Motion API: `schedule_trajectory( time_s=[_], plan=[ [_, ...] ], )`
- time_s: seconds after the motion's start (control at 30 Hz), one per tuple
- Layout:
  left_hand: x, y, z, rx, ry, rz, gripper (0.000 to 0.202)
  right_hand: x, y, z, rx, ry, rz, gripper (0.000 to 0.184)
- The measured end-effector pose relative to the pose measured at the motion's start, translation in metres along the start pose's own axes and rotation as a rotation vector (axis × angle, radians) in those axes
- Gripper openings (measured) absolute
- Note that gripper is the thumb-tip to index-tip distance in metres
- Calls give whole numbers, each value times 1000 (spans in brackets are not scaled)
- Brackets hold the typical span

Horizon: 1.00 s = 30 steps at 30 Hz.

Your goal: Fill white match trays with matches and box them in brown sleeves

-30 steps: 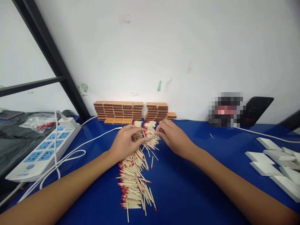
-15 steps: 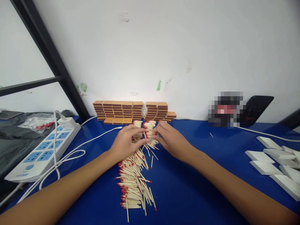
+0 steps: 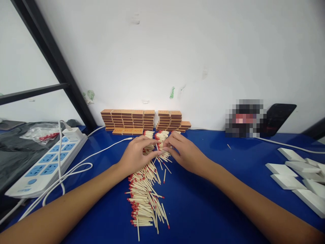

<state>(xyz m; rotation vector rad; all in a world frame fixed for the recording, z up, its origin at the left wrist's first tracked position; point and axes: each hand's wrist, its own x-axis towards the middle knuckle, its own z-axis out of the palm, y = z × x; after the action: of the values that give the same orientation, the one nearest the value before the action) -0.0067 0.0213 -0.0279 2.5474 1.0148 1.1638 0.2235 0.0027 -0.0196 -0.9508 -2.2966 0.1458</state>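
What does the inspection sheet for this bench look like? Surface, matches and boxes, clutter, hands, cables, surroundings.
Surface: glossy blue tabletop.
Matches: red-tipped matches in a long loose heap, a few strays beside it.
Boxes: orange matchboxes stacked near the wall.
Clutter: white blocks piled at right; clear plastic bag with red contents at left.
Hands: left hand and right hand close together over the matches, thumbs and fingers curled; anything held is too small to tell.
Cables: white cables looping across and beside a power strip.
Surroundings: scuffed white wall; black frame at left; dark slab leaning at right.
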Motion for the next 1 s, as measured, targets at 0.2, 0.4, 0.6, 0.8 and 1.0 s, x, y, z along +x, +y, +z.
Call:
schedule_trajectory(
  time_s=[0.2,0.4,0.6,0.8,1.0],
  plan=[
    [1,0,0,20,-11,30,37,1,-2,0,-72,-53,-16,9],
    [0,0,0,12,-8,18,36,1,-3,-2,-103,-41,-9,9],
    [2,2,-2,4,41,-29,33,0,12,-1,13,150,223,10],
    [3,3,-4,-2,65,-33,32,2,22,4,326,140,406,19],
    [3,4,-3,-31,41,-3,33,2,23,10,465,122,417,28]
  ],
)
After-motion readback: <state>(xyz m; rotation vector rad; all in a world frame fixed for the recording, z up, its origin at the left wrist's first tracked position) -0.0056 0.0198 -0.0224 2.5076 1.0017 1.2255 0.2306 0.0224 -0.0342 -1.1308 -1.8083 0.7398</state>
